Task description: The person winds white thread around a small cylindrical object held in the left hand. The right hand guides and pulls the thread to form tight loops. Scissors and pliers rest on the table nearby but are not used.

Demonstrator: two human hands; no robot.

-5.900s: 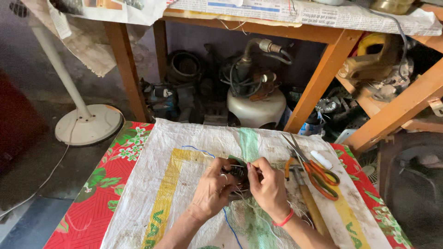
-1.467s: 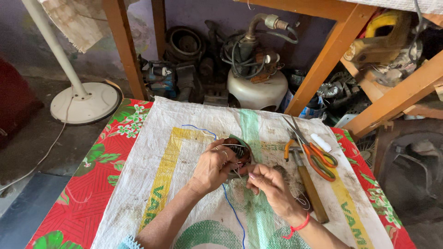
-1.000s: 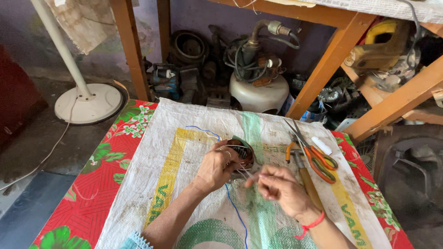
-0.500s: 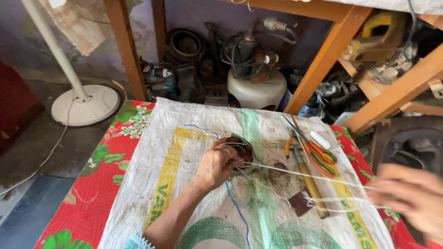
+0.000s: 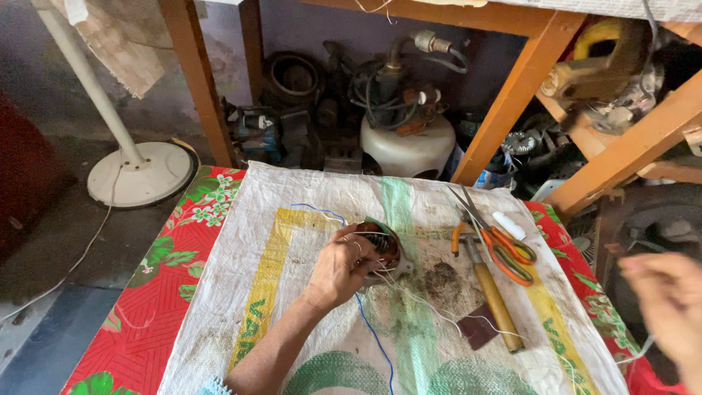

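Small round motor stator (image 5: 384, 245) with dark copper windings sits near the middle of a white woven sack (image 5: 307, 219) spread over a red floral cloth (image 5: 183, 249). Left hand (image 5: 340, 267) clamps it from the near-left side, fingers curled over the rim, holding it down. A thin white thread (image 5: 446, 314) runs from the stator toward the near right, slack across the sack, and reaches the right hand (image 5: 669, 307) at the right edge; that hand is blurred, fingers seem drawn together on the thread, but grip cannot be told for sure. A blue wire (image 5: 369, 329) trails from the stator toward the near edge, and another length of it loops to the far left. Right of the stator: a wooden-handled hammer (image 5: 490, 292), orange-handled scissors (image 5: 501, 245) just beside it, a small white cylinder (image 5: 508, 225) farther right. A dark flat scrap (image 5: 479, 329) lies by the hammer handle. Beyond the sack, under an orange wooden bench frame (image 5: 512, 95), 1 white pump with hoses (image 5: 406, 139) stands among clutter. Far left, a white fan base (image 5: 142, 172) on the floor.
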